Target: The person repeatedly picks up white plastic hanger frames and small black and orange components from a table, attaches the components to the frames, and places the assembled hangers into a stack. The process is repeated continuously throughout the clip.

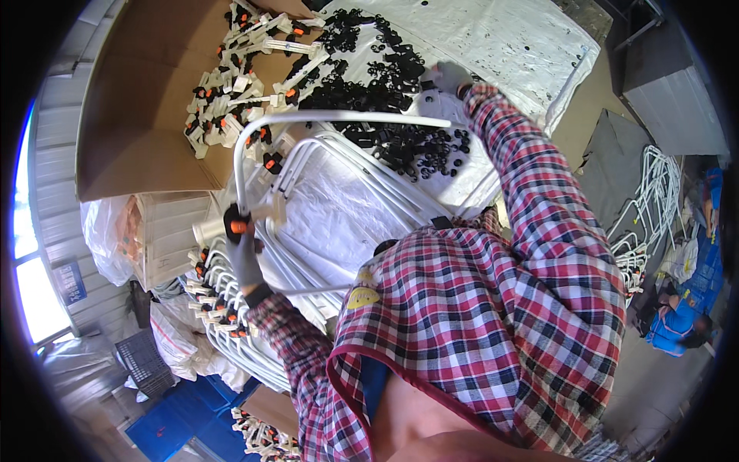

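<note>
My left hand [245,260], in a grey glove, is closed around a bent white metal tube [339,116] where a cream plastic fitting [265,212] with a black-and-orange catch [237,223] sits on it. The tube arches over the table, and its free end reaches toward my right sleeve. Beyond it, my right hand [450,78], also gloved in grey, is at the right edge of a heap of small black plastic parts [358,92]. Its fingers look drawn together, with something small and dark at their tips that I cannot make out. Several bent white tubes [377,181] lie under the held one.
A cardboard box [131,115] at the far left holds cream fittings [231,100] with orange catches. White sheeting [493,46] covers the table. More bent tubes [254,354] are stacked by my left arm. Tube frames [650,192] and a person in blue [677,323] are at the right.
</note>
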`<state>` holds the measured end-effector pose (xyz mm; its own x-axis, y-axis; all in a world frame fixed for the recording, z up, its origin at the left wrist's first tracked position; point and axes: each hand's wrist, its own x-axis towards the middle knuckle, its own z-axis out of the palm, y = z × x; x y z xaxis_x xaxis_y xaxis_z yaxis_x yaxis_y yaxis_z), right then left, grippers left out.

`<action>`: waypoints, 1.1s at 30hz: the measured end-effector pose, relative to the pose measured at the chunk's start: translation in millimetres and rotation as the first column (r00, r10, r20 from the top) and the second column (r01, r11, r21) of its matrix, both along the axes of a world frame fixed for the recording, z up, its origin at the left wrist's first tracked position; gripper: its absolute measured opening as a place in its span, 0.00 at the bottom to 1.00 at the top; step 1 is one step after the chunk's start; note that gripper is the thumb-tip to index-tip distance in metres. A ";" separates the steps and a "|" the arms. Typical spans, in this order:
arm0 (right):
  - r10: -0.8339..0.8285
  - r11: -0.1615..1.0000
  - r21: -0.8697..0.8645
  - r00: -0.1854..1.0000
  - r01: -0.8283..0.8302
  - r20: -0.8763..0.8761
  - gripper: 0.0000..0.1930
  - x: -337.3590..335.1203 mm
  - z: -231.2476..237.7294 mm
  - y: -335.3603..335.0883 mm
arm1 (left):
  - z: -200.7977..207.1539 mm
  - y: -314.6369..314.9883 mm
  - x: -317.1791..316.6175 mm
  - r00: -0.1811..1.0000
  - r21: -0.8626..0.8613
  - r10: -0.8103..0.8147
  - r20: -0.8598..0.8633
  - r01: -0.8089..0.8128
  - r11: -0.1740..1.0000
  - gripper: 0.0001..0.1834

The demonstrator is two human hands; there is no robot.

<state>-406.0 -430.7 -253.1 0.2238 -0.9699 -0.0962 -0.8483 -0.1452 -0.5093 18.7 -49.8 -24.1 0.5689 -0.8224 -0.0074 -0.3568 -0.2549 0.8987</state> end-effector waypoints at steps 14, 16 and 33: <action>0.178 0.957 0.109 0.841 -0.268 0.510 0.20 2.2 -19.9 100.2 | -12.9 62.2 16.0 0.970 -0.051 0.236 -0.052 -0.238 0.970 0.19; 0.304 0.930 -0.003 0.764 -0.367 0.569 0.19 -8.0 -14.9 108.6 | -15.9 49.8 20.2 0.980 -0.049 0.195 -0.033 -0.197 0.979 0.22; 0.633 0.662 0.101 0.626 -0.743 0.455 0.21 -26.4 61.4 78.3 | -4.1 52.8 46.3 0.983 -0.040 -0.008 -0.186 0.001 0.999 0.14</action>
